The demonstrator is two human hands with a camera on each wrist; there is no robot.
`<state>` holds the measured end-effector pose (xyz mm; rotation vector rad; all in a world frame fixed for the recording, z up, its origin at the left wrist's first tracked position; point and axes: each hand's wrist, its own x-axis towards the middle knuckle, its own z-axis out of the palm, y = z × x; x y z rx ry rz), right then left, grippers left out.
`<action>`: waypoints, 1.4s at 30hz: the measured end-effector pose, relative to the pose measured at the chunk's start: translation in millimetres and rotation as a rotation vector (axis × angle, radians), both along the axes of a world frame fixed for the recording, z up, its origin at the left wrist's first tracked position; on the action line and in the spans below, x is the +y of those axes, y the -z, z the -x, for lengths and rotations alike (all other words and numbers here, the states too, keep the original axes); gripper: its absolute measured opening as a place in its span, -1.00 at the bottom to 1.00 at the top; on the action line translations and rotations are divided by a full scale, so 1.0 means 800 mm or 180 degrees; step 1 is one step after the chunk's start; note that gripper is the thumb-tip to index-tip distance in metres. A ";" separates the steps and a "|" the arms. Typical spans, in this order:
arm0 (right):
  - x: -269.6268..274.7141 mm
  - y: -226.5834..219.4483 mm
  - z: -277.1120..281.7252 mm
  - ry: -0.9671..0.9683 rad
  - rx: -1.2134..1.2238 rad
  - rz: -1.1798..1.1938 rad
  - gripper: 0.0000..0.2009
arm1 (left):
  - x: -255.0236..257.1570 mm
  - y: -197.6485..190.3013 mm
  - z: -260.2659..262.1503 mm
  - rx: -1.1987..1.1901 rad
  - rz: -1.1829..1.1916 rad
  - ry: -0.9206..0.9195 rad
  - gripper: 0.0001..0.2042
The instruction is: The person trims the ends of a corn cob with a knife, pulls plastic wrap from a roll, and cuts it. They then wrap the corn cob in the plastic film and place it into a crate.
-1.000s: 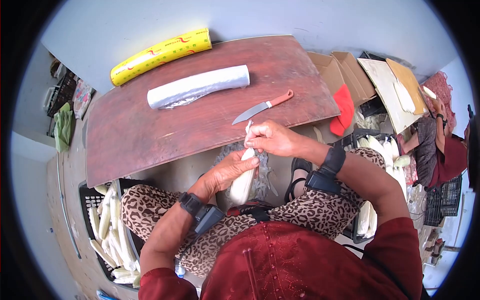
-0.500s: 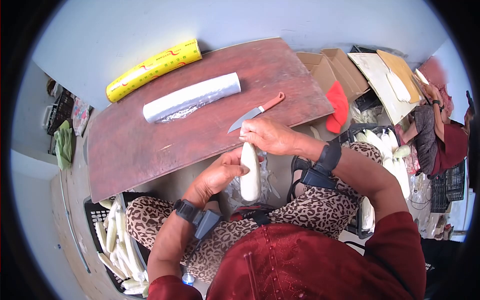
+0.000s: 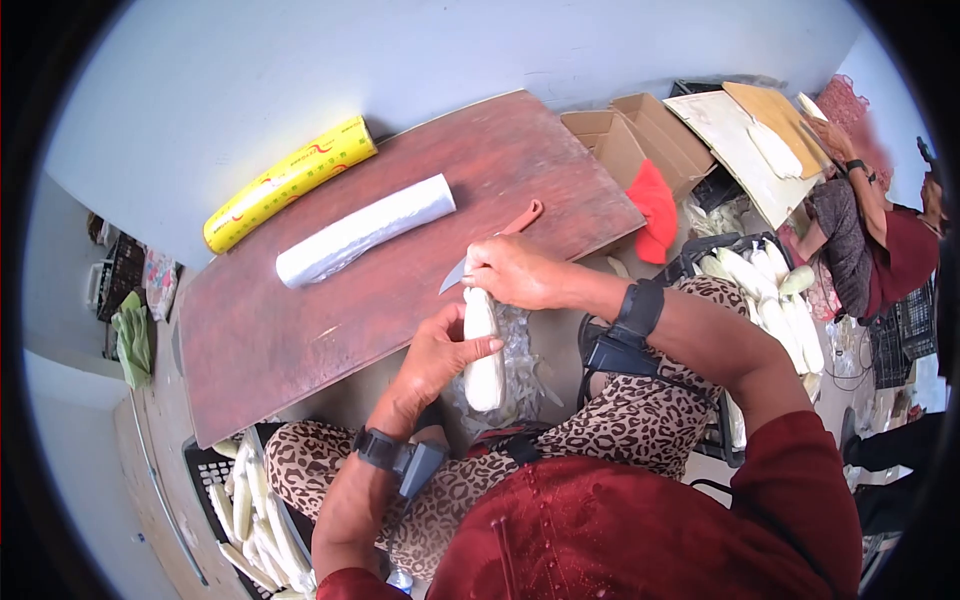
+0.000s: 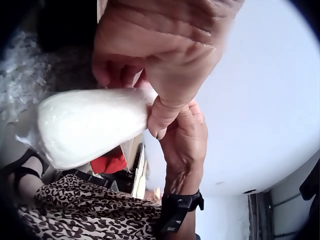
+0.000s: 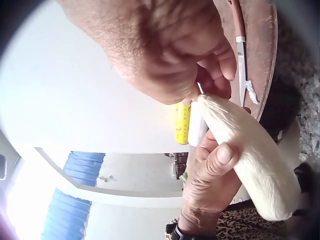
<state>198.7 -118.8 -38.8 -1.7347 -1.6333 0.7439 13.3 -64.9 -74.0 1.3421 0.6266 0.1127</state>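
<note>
A long, pale white vegetable hangs upright between both hands, over the gap in front of the table. Clear film shows round its broad lower end in the left wrist view. My left hand grips its side, thumb across the front and fingers behind. At the narrow upper end, my right hand pinches the tip between thumb and curled fingers. The right wrist view shows the vegetable smooth and slightly ridged along its length. Just beyond the right hand lies a knife with a reddish handle, its blade partly covered.
On the reddish table lie a roll of clear film and a yellow printed roll. Crates of similar vegetables stand left and right. Past cardboard boxes and a red cloth, another person works.
The twisted end that stuck up above the right fingers is now out of sight. The left hand has shifted its hold on the vegetable, and the head view has turned.
</note>
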 end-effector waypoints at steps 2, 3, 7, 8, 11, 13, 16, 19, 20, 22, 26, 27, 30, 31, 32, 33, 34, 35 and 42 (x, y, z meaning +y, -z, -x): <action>0.000 0.000 0.001 0.0022 -0.0026 -0.0070 -0.79 | -0.006 0.000 -0.002 -0.0043 -0.0349 -0.0125 -0.57; 0.000 0.001 0.001 0.0026 -0.0027 -0.0108 -0.79 | -0.008 0.001 -0.004 -0.0080 -0.0518 -0.0171 -0.58; 0.009 0.017 0.001 0.0262 0.0580 -0.0333 -0.85 | -0.009 -0.003 -0.009 -0.0165 -0.1041 -0.0249 -0.61; 0.010 0.016 0.001 0.0354 0.0753 -0.0391 -0.85 | -0.011 -0.005 -0.010 -0.0269 -0.1078 -0.0331 -0.62; 0.012 0.012 -0.004 -0.0005 0.0556 -0.0643 -0.85 | -0.010 -0.013 -0.015 -0.0200 -0.0936 -0.0462 -0.66; 0.019 0.020 0.003 0.0170 0.0400 -0.0890 -0.83 | -0.006 -0.016 -0.018 -0.0244 -0.0798 -0.0527 -0.66; 0.011 0.001 0.003 0.0159 0.0284 -0.0835 -0.80 | 0.001 -0.013 -0.021 -0.0434 -0.0652 -0.0608 -0.67; 0.012 -0.006 0.004 -0.0121 0.0378 -0.0774 -0.78 | 0.004 -0.017 -0.023 -0.0692 -0.0551 -0.0751 -0.64; 0.009 -0.007 0.005 -0.0161 0.0438 -0.0729 -0.76 | 0.006 -0.017 -0.025 -0.0788 -0.0557 -0.0840 -0.64; -0.001 -0.016 0.016 -0.0242 0.0564 -0.0641 -0.68 | 0.013 -0.016 -0.025 -0.0976 -0.0568 -0.1021 -0.64; 0.014 0.010 0.024 -0.0060 0.0579 -0.1358 -0.68 | 0.015 -0.010 -0.027 -0.0862 -0.0879 -0.1154 -0.58; 0.013 0.006 0.025 -0.0098 0.0696 -0.1270 -0.69 | 0.013 -0.012 -0.030 -0.0851 -0.0996 -0.1213 -0.52; 0.006 -0.006 0.025 -0.0172 0.0851 -0.1183 -0.74 | 0.004 -0.022 -0.040 -0.1010 -0.1289 -0.1289 -0.35; 0.004 -0.010 0.021 -0.0185 0.0759 -0.1271 -0.76 | 0.002 -0.024 -0.045 -0.1203 -0.1352 -0.1262 -0.30; 0.003 -0.014 0.015 -0.0198 0.0662 -0.1357 -0.78 | -0.001 -0.028 -0.048 -0.1400 -0.1410 -0.1236 -0.25; 0.005 -0.016 0.004 -0.0299 0.0282 -0.1484 -0.71 | 0.002 -0.033 -0.044 -0.1158 -0.1541 -0.0996 -0.20; 0.003 -0.021 -0.009 -0.0173 0.0334 -0.1537 -0.71 | 0.002 -0.032 -0.045 -0.1116 -0.1565 -0.0993 -0.21; 0.002 -0.027 -0.022 -0.0054 0.0387 -0.1586 -0.71 | 0.002 -0.030 -0.044 -0.1071 -0.1587 -0.0997 -0.22; -0.138 -0.152 -0.175 0.1114 0.0044 -0.1142 -0.65 | 0.001 -0.021 -0.041 -0.0555 -0.1022 -0.0626 -0.51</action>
